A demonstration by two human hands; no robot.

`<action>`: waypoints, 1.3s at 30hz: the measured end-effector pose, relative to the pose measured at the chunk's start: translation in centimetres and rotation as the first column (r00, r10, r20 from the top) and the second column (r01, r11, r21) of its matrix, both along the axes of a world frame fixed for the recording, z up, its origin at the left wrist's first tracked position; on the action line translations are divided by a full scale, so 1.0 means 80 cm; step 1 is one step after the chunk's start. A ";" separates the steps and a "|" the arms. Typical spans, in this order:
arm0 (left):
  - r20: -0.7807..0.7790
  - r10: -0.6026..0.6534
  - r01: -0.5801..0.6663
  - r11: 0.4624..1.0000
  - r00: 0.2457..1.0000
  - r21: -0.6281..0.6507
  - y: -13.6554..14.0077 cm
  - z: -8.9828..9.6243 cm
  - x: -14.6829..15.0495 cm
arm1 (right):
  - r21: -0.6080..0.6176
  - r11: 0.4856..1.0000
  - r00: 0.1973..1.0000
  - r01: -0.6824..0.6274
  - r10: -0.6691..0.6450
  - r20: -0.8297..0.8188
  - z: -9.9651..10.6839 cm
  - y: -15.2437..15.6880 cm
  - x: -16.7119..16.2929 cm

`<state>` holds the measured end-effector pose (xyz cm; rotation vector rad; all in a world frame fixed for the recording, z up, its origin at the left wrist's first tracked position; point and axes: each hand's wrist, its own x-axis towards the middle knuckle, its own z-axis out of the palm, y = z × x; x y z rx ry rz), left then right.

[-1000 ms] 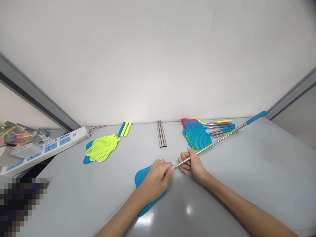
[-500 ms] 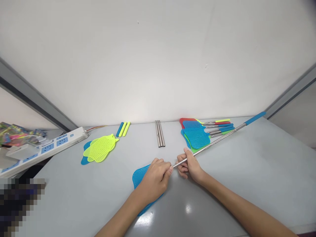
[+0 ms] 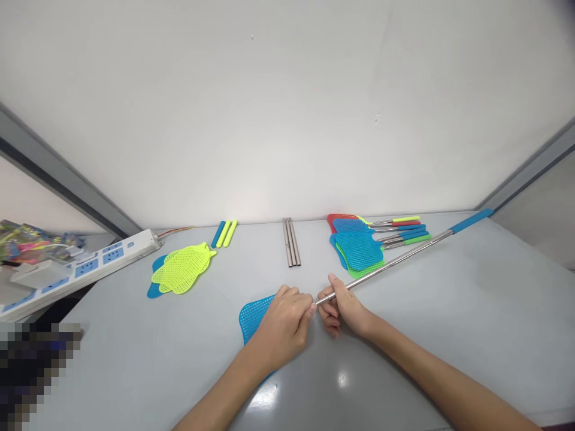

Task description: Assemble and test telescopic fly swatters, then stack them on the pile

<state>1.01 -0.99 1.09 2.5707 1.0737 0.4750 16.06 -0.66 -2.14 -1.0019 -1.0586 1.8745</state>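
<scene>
A blue fly swatter (image 3: 255, 315) with an extended metal rod and a blue grip slants across the table, its grip at the upper right. My left hand (image 3: 287, 320) is closed where the head meets the rod and covers much of the mesh. Close beside it, my right hand (image 3: 344, 304) has its fingers curled round the thin end of the rod, thumb on top. Beyond the rod lies a stack of fly swatters (image 3: 359, 251) in blue, green and red with short rods. Several metal rods (image 3: 291, 242) lie side by side at the middle back.
Loose yellow swatter heads (image 3: 183, 269) overlap a blue one (image 3: 156, 290) on the left. Two yellow grips (image 3: 227, 234) and a blue grip (image 3: 218, 234) lie behind them. A white power strip (image 3: 139, 244) runs along the left edge, and a wall (image 3: 287, 120) stands behind the table.
The swatter's rod has swung slightly, its blue grip now lower and further right. My right hand has shifted a little left and its fingers have turned. My left hand has barely moved.
</scene>
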 end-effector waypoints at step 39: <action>-0.082 0.036 -0.029 0.996 0.996 0.088 0.021 -0.001 -0.016 | -0.284 0.891 0.552 0.355 -0.445 -0.705 0.027 0.043 0.084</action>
